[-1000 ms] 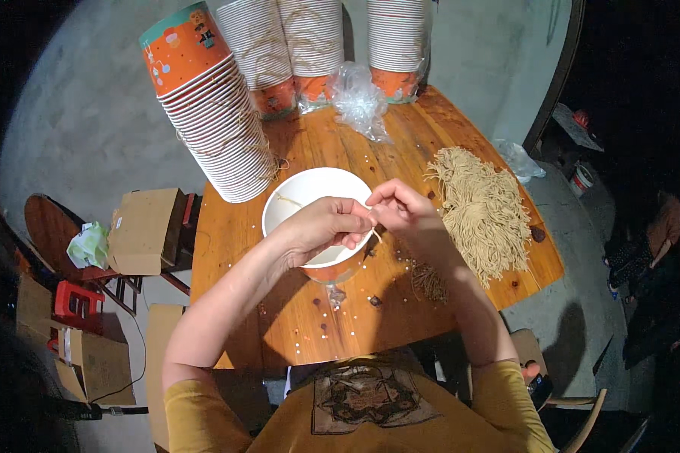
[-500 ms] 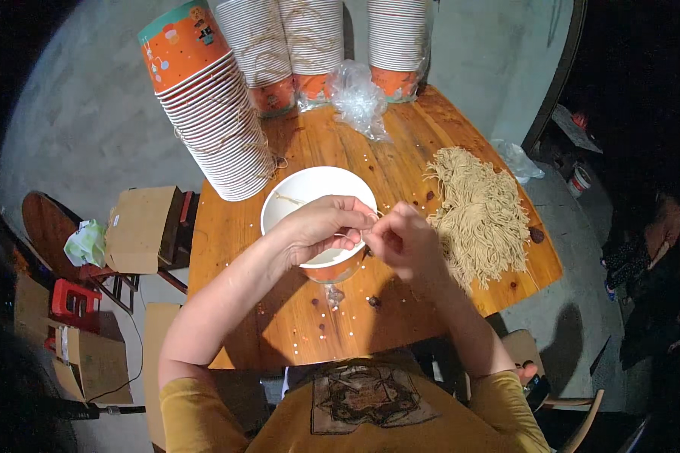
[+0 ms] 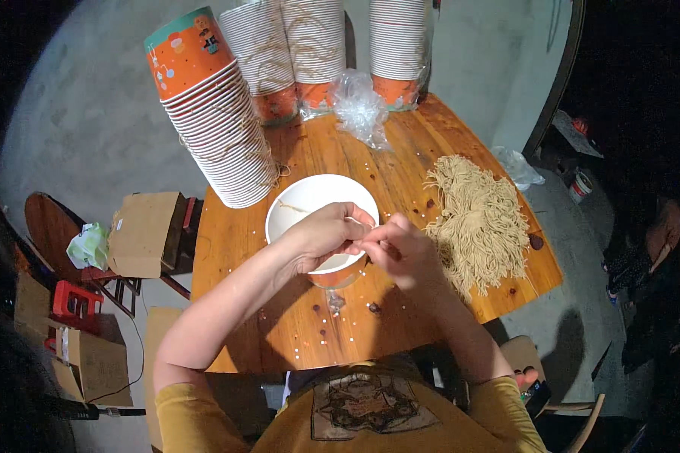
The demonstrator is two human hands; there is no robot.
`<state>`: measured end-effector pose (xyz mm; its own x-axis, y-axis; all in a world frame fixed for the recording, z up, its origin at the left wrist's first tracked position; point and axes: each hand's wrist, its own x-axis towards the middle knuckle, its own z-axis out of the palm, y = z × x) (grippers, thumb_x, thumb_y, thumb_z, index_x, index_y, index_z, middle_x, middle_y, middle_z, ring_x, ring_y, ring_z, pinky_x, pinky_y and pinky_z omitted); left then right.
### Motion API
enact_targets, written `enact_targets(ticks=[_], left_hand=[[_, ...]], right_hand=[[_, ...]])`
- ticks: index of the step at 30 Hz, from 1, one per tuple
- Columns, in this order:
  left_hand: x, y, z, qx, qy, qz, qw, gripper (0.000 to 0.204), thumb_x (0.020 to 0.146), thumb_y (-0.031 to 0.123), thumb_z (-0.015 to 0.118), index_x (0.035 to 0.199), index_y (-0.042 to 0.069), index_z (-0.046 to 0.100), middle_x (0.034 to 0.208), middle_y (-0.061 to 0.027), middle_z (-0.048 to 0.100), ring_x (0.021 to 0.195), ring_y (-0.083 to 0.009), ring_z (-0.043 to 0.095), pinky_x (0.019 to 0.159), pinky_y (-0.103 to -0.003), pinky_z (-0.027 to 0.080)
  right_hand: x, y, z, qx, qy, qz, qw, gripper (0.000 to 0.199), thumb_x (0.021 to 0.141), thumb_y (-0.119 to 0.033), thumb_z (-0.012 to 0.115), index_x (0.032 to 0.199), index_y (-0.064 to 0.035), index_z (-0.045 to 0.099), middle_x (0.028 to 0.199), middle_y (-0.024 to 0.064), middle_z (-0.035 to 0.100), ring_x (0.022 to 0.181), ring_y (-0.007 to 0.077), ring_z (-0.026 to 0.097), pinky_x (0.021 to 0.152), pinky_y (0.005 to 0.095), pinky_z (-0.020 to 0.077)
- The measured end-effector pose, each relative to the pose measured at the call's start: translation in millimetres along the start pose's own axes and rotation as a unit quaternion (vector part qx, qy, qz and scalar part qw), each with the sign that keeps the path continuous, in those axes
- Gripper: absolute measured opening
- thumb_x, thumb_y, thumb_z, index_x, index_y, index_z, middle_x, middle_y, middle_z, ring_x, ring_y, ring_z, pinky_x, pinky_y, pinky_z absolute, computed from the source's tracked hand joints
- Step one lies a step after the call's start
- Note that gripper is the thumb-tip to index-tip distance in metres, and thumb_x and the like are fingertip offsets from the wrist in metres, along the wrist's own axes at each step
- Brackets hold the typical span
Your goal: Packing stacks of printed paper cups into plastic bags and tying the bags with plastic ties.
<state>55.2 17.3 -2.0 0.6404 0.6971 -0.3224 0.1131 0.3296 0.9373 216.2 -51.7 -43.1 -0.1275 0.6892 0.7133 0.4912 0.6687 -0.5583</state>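
My left hand [image 3: 326, 235] lay curled over the near rim of the white paper cup [image 3: 310, 208], fingers closed on its edge, while my right hand [image 3: 400, 253] met it just beside that rim, its fingertips pinched narrow on something too thin to make out — perhaps a piece of string, though I could not tell. The cup stood upright near the middle of the wooden surface [image 3: 400, 162], its mouth open and a single pale strand lying inside. To my right, a loose heap of tan string [image 3: 480, 219] spread across the surface, close to my right hand but not touching it. At the far edge stood tall stacks of orange-and-white paper cups [image 3: 219, 113] — the nearest one leaning toward the left — with a crumpled clear plastic bag [image 3: 359, 109] between them. Small pale specks and a few dark bits were scattered on the wood in front of me.
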Motion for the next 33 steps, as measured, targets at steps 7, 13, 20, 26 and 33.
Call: enact_targets(ticks=[7, 13, 20, 26, 33], left_hand=[[-5, 0, -9, 0.006, -0.003, 0.041, 0.999, 0.014, 0.084, -0.005, 0.057, 0.094, 0.000, 0.049, 0.083, -0.0056, 0.054, 0.070, -0.0118, 0.055, 0.065, -0.021, 0.048], [-7, -6, -9, 0.005, 0.010, 0.093, 0.996, 0.021, 0.079, -0.003, 0.059, 0.094, 0.001, 0.046, 0.081, -0.0043, 0.055, 0.070, -0.0104, 0.055, 0.066, -0.021, 0.048], [-14, -6, -7, 0.149, 0.033, 0.168, 0.974, 0.020, 0.083, 0.001, 0.060, 0.096, 0.002, 0.044, 0.081, -0.0041, 0.054, 0.074, -0.0104, 0.054, 0.069, -0.025, 0.046], [-19, -4, -4, 0.341, 0.072, 0.256, 0.902, 0.015, 0.088, 0.005, 0.056, 0.097, 0.002, 0.044, 0.085, -0.0044, 0.053, 0.074, -0.0117, 0.052, 0.070, -0.028, 0.045], [-21, -5, -16, 0.286, 0.095, 0.229, 0.926, 0.012, 0.091, 0.008, 0.053, 0.102, 0.001, 0.050, 0.087, -0.0022, 0.054, 0.079, -0.0107, 0.053, 0.072, -0.026, 0.045]], right_hand=[[6, 13, -10, 0.145, -0.007, 0.184, 0.972, 0.008, 0.089, -0.011, 0.059, 0.088, -0.0027, 0.058, 0.073, -0.0014, 0.050, 0.061, 0.0036, 0.045, 0.055, 0.0206, 0.0405], [16, 16, -11, 0.035, -0.021, 0.023, 0.999, 0.010, 0.085, -0.014, 0.064, 0.087, -0.0047, 0.064, 0.072, 0.0030, 0.053, 0.059, 0.0107, 0.050, 0.055, 0.0259, 0.0427], [20, 7, -9, 0.017, -0.071, 0.130, 0.989, 0.016, 0.081, -0.019, 0.069, 0.082, -0.0037, 0.062, 0.071, 0.0056, 0.053, 0.059, 0.0133, 0.052, 0.054, 0.0279, 0.0425], [24, 6, -8, 0.051, -0.086, 0.173, 0.980, 0.018, 0.080, -0.019, 0.067, 0.080, -0.0020, 0.060, 0.073, 0.0060, 0.053, 0.061, 0.0140, 0.052, 0.057, 0.0287, 0.0431], [22, 5, -4, 0.085, -0.087, 0.223, 0.967, 0.015, 0.080, -0.015, 0.062, 0.080, -0.0006, 0.058, 0.074, 0.0066, 0.053, 0.062, 0.0137, 0.053, 0.058, 0.0284, 0.0443]])
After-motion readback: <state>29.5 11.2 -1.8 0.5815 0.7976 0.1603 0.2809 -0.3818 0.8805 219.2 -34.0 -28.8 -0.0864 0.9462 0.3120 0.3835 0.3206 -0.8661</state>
